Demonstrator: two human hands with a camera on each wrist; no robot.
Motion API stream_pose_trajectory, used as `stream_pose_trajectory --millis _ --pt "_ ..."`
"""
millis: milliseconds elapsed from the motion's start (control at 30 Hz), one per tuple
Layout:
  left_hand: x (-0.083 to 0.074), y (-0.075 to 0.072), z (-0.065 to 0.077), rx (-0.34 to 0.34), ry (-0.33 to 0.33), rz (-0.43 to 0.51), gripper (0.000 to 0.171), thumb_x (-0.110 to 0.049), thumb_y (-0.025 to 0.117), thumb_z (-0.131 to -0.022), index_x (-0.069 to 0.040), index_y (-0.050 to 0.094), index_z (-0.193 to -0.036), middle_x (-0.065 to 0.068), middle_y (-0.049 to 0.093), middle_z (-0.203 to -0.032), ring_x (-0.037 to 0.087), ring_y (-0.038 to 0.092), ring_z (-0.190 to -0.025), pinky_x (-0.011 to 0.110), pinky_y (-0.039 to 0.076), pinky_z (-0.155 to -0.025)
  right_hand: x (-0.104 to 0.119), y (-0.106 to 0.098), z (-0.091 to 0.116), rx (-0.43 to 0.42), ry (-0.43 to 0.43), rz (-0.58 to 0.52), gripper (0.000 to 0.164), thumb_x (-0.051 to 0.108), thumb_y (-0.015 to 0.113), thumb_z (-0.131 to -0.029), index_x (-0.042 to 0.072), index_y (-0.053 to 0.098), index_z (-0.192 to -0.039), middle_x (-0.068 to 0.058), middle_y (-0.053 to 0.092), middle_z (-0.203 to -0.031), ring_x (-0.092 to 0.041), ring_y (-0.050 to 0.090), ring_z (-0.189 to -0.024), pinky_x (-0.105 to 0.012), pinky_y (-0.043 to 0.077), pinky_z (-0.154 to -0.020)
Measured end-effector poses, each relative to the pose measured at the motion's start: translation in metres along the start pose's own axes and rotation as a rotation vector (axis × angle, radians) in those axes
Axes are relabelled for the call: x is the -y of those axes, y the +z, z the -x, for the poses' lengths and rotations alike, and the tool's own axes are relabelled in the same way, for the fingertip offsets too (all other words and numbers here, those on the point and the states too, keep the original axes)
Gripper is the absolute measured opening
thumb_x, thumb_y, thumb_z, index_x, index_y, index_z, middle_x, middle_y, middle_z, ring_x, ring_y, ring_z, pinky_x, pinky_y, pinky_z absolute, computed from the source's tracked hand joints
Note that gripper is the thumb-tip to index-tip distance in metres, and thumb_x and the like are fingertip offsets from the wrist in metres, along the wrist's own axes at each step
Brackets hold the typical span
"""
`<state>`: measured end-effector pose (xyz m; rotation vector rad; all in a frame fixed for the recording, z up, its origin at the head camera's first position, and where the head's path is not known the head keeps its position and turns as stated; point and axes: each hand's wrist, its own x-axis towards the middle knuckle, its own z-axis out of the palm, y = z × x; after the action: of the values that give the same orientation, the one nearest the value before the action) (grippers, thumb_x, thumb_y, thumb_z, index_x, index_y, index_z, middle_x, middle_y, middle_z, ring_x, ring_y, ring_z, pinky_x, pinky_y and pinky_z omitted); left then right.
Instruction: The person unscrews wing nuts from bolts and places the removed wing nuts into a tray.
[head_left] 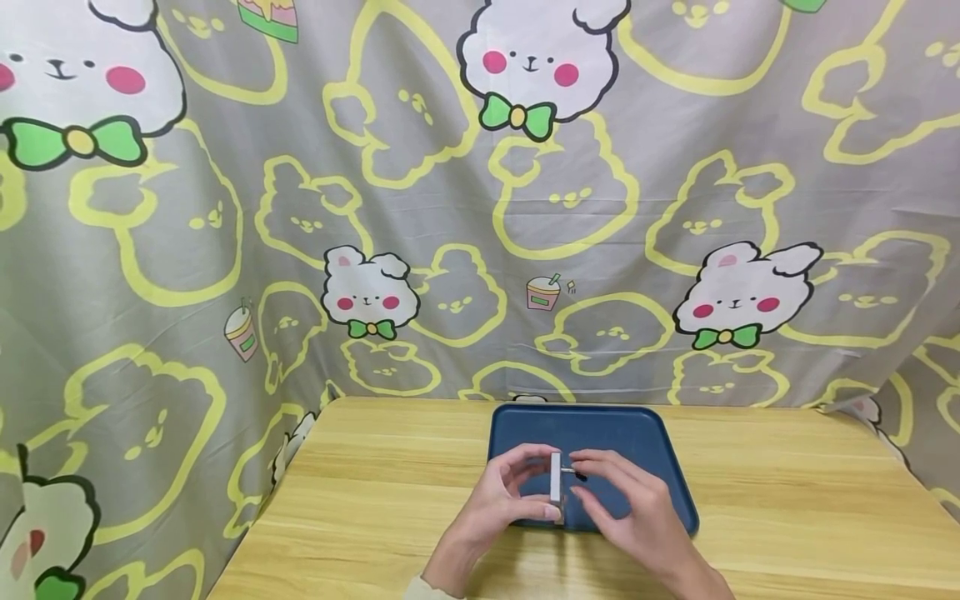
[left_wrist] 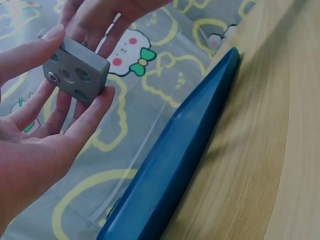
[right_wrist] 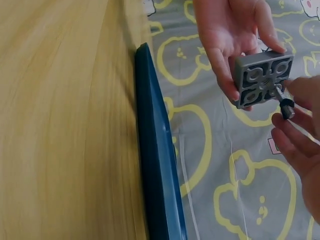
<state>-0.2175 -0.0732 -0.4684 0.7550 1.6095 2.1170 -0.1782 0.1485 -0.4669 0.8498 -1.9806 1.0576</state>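
Observation:
My left hand point(head_left: 501, 493) grips a grey square block point(right_wrist: 250, 92) by its edges, on end above the tray, fingers at the top and thumb below. The block has several round holes. Through a corner hole runs a silver bolt point(right_wrist: 278, 92); its socket head point(left_wrist: 53, 77) sits in the face seen in the left wrist view. A black nut point(right_wrist: 285, 103) is on the threaded shank, with the bolt's tip sticking out past it. My right hand point(head_left: 637, 500) is around the nut, bent fingers above and thumb below, with a gap between them in the head view.
A dark blue tray point(head_left: 630, 429) with a raised rim lies on the wooden table point(head_left: 360, 500), underneath both hands. Behind and to the left hangs a grey curtain point(head_left: 450, 208) with a rabbit print, meeting the table's far edge.

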Motion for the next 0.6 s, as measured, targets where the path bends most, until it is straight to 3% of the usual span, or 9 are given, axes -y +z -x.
stream_pose_trajectory --millis 67,133,267,400,500,600 --pt "-0.001 0.001 0.0 0.001 -0.004 0.004 0.067 0.001 0.086 -0.08 0.004 0.055 -0.14 0.016 0.056 -0.141 0.039 0.05 -0.133 0.044 0.055 -0.101 0.003 -0.001 0.0 -0.008 0.074 -0.033 0.041 -0.003 0.083 -0.082 0.015 0.073 -0.118 -0.004 0.072 -0.115 -0.018 0.071 -0.099 -0.016 0.055 -0.089" --pt "-0.002 0.002 0.0 0.003 -0.01 0.006 0.067 0.002 0.086 -0.08 0.004 0.055 -0.139 0.011 0.058 -0.138 0.038 0.051 -0.132 0.045 0.056 -0.099 0.005 -0.002 -0.001 -0.013 0.166 -0.068 0.041 -0.005 0.08 -0.084 0.016 0.072 -0.119 -0.004 0.073 -0.113 -0.016 0.072 -0.097 -0.019 0.057 -0.086" --pt "-0.003 0.003 0.0 -0.001 -0.01 -0.012 0.064 0.006 0.084 -0.079 0.003 0.057 -0.137 0.016 0.057 -0.138 0.033 0.053 -0.13 0.045 0.057 -0.098 0.009 -0.004 -0.003 -0.009 0.414 -0.183 0.026 0.0 0.072 -0.095 0.014 0.072 -0.117 -0.004 0.074 -0.11 -0.015 0.073 -0.093 -0.024 0.061 -0.079" --pt "-0.003 0.004 0.0 -0.007 0.002 -0.048 0.062 0.01 0.082 -0.078 0.001 0.059 -0.136 0.019 0.056 -0.138 0.029 0.054 -0.129 0.044 0.057 -0.098 0.011 -0.007 -0.006 -0.005 0.702 -0.325 0.015 0.01 0.07 -0.098 0.006 0.073 -0.112 -0.008 0.075 -0.105 -0.02 0.075 -0.088 -0.03 0.063 -0.076" --pt "-0.003 0.004 0.0 -0.003 0.023 -0.078 0.063 0.012 0.082 -0.078 0.0 0.06 -0.135 0.014 0.058 -0.136 0.027 0.055 -0.128 0.043 0.057 -0.098 0.01 -0.008 -0.009 0.016 0.882 -0.44 0.024 0.016 0.072 -0.098 -0.001 0.071 -0.115 -0.015 0.075 -0.105 -0.025 0.076 -0.088 -0.034 0.064 -0.076" --pt "-0.004 0.006 -0.001 0.002 0.046 -0.113 0.063 0.013 0.082 -0.076 -0.001 0.06 -0.134 0.011 0.059 -0.134 0.025 0.056 -0.126 0.042 0.057 -0.097 0.008 -0.011 -0.01 0.052 0.999 -0.542 0.036 0.019 0.073 -0.098 -0.007 0.067 -0.122 -0.02 0.074 -0.107 -0.027 0.075 -0.093 -0.037 0.064 -0.08"
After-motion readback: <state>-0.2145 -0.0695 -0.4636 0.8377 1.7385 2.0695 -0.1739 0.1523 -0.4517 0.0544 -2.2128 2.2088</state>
